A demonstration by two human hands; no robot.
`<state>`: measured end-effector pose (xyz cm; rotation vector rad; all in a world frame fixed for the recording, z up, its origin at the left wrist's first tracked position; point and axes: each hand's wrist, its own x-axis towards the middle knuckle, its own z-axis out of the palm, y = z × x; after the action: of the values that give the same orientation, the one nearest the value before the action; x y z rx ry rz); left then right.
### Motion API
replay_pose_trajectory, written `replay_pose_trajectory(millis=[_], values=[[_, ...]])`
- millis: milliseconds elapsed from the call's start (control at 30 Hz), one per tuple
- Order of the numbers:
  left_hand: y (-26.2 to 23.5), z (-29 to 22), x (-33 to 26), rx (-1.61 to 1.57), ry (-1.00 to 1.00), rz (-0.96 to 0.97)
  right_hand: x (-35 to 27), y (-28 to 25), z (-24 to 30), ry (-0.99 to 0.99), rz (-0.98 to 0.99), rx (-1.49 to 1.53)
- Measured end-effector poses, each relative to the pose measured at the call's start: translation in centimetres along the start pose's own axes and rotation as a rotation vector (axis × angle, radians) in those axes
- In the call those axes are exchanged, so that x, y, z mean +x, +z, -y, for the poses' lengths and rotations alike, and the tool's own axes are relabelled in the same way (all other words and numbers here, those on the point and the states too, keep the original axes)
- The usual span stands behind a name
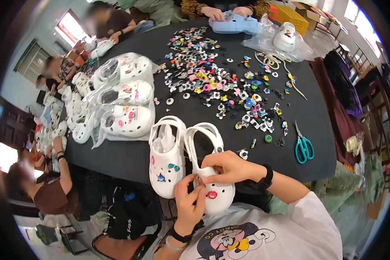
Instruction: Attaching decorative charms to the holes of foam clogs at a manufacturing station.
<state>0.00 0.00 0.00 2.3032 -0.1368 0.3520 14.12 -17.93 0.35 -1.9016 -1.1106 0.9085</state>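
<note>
From the head view, two white rubber clog shoes sit side by side at the near edge of the round black surface (117,156). The right white clog (210,169) is the one both hands work on. The left hand (190,201) has its grip closed on the toe of this clog, thumb on top, just beside a small red charm (212,194). The right hand (229,167) lies across the middle of the same clog, with its fingertips pinched shut on something tiny that is too small to tell. The left white clog (167,158) touches the right clog and carries a few little charms. Past the clogs lies a big spread of colourful small charms (216,78). Teal-handled scissors (304,146) lie to the right of the clogs. Bagged white clogs (125,99) are piled to the left.
</note>
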Motion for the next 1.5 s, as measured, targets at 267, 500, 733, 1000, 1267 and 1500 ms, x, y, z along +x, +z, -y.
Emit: replay_pose_trajectory(millis=[267, 500, 733, 1000, 1267, 1500], values=[[-6.0, 0.3, -0.4, -0.002, 0.005, -0.259, -5.0, 3.6, 0.2, -0.230, -0.618, 0.629], [-9.7, 1.8, 6.0, 0.332, 0.243, -0.105, -10.5, 5.8, 0.0, 0.114, -0.136, 0.233], [-8.0, 4.3, 9.7, 0.171, 0.147, 0.213, -9.7, 10.0, -0.9, 0.116, -0.182, 0.460], [-8.4, 3.7, 11.5, 0.242, 0.365, 0.455, -6.8, 10.8, -0.1, 0.049, -0.285, 0.403], [-8.5, 1.4, 12.7, 0.691, 0.399, 0.748, -7.7, 10.9, -0.3, 0.179, -0.187, 0.345], [-7.0, 1.9, 14.9, 0.384, 0.292, 1.010, -8.1, 12.8, -1.4, 0.142, -0.213, 0.459]])
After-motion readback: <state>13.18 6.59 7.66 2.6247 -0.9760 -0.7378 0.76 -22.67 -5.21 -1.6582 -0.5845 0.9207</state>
